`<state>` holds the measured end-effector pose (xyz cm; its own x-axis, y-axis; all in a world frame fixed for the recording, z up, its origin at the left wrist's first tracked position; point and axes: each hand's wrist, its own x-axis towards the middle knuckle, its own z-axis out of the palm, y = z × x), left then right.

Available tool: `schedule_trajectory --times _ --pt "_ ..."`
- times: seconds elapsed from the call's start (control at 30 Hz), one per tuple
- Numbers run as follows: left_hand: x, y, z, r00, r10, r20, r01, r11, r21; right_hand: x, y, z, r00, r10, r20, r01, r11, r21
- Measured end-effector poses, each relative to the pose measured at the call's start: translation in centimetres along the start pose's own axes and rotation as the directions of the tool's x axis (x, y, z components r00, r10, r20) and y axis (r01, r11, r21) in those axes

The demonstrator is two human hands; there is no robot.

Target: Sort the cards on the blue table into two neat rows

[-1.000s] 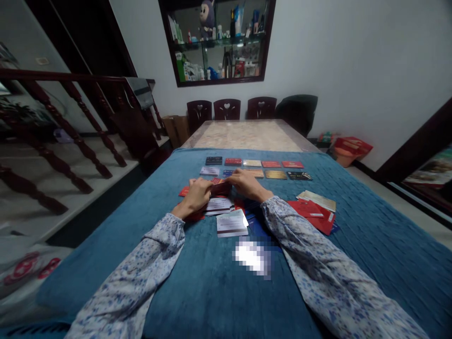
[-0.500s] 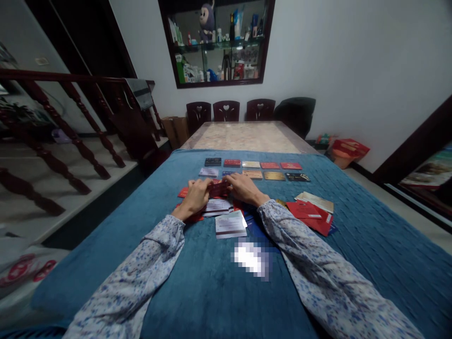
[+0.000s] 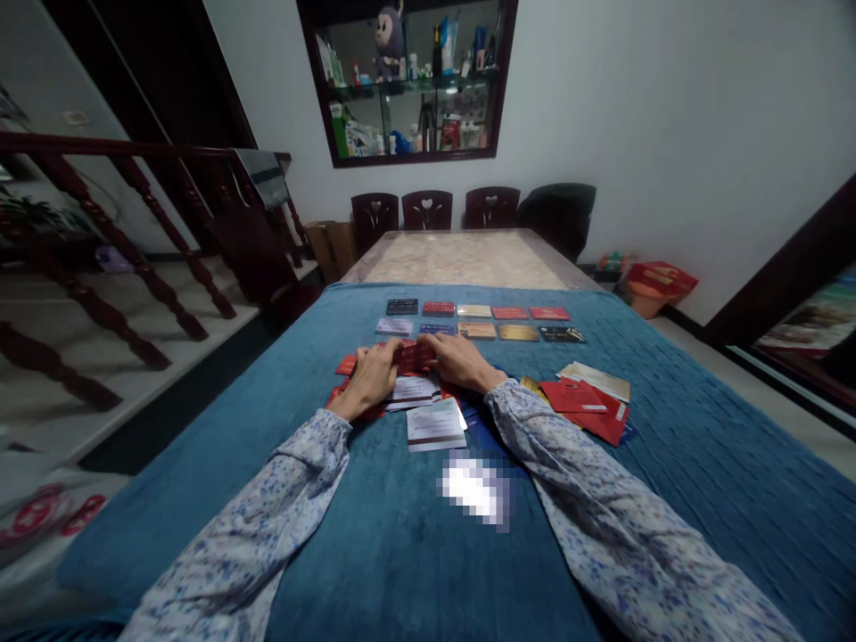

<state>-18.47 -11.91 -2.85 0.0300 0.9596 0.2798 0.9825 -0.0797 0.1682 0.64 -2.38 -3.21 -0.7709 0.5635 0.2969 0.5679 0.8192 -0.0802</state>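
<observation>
The left grip (image 3: 372, 378) and right grip (image 3: 461, 361) hold a dark red card (image 3: 415, 355) between them, just beyond white cards (image 3: 436, 425) on the blue cloth (image 3: 374, 535) and short of two card rows (image 3: 476, 332).

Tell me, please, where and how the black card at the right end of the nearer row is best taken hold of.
Probably by the right short edge of the black card, coming from the right. It lies flat on the blue cloth, with the gold card close on its left; its right side is free. It looks thin, so tipping that edge up first may help.
</observation>
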Motion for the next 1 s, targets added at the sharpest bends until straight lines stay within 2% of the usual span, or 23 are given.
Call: schedule_trajectory --times 0.63,1.0 --pt "0.04 0.2 -0.19 0.999 -0.032 -0.036 0.031 0.999 -0.038 0.17 0.32 -0.18 0.998 -0.041 -0.047 0.041 0.999 -0.004" --pt "0.26 -0.42 -0.1 0.999 0.009 -0.043 -0.008 1.0 0.009 0.14 0.97 -0.58 0.994 -0.086 -0.069 0.081 0.994 -0.073"
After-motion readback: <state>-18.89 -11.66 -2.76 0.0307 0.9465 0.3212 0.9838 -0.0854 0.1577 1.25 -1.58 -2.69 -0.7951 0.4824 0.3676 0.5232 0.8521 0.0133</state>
